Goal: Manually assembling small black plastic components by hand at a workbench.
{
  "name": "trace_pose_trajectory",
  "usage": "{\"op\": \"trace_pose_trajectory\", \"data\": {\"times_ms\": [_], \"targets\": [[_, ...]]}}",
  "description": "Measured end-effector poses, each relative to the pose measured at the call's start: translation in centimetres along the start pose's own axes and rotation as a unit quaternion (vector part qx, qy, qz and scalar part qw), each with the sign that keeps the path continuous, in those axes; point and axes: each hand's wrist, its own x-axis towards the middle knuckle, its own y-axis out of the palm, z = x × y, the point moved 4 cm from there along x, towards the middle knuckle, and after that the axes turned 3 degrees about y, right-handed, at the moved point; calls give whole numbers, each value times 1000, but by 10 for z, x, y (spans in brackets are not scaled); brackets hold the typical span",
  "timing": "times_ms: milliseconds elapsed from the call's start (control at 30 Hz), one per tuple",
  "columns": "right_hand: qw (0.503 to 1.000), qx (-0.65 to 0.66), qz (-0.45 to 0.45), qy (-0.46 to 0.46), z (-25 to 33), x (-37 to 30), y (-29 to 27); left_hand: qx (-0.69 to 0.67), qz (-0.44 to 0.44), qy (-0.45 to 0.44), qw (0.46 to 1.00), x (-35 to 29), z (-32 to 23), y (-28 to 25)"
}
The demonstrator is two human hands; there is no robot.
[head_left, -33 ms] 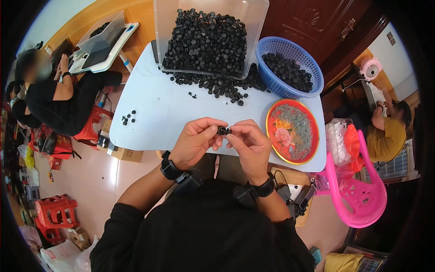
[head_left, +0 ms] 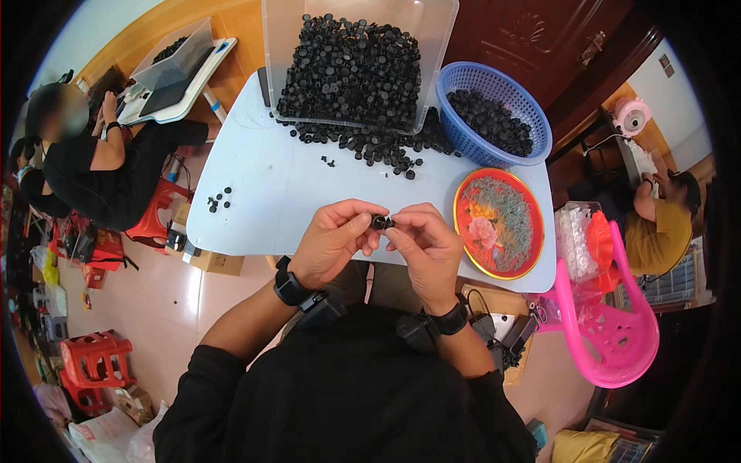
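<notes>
Over the near edge of the table, my two hands meet at the fingertips. My left hand (head_left: pixel 337 238) pinches a small round black plastic part (head_left: pixel 378 222) between thumb and forefinger. My right hand (head_left: pixel 426 241) is closed in a pinch against the right side of that part, where a second small dark bit shows; fingers partly cover it. Beyond my hands, many similar black parts lie in a clear plastic bin (head_left: pixel 272 69) tipped toward me and in a loose spill (head_left: pixel 378 150) before it. A red round tray (head_left: pixel 460 231) with a flower print holds many thin grey metal pieces, right of my right hand.
A blue basket (head_left: pixel 494 158) of black parts stands at the table's far right. Several black pieces (head_left: pixel 219 202) lie at the left of the table (head_left: pixel 262 185). A pink plastic chair (head_left: pixel 610 339) is at the right. Two people (head_left: pixel 100 166) (head_left: pixel 656 231) sit at either side.
The round black part and the dark bit at my right fingertips appear slightly closer together. My arms and everything on the table stay in place.
</notes>
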Motion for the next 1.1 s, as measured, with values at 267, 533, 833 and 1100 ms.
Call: {"op": "trace_pose_trajectory", "data": {"times_ms": [267, 533, 833, 1100], "targets": [[998, -62, -11, -23, 0, -2, -2, 0, -9, 1, 1000, 0, 3, 0], [981, -171, -6, -93, 10, -2, 1, 79, -18, 38, 996, -1, 2, 0], [998, -60, 2, -20, 1, -3, -4, 171, 4, 72, 983, -5, -7, 7], [996, 49, 1, 74, -7, -4, -7, 165, 0, 46, 985, -8, -6, 8]]}}
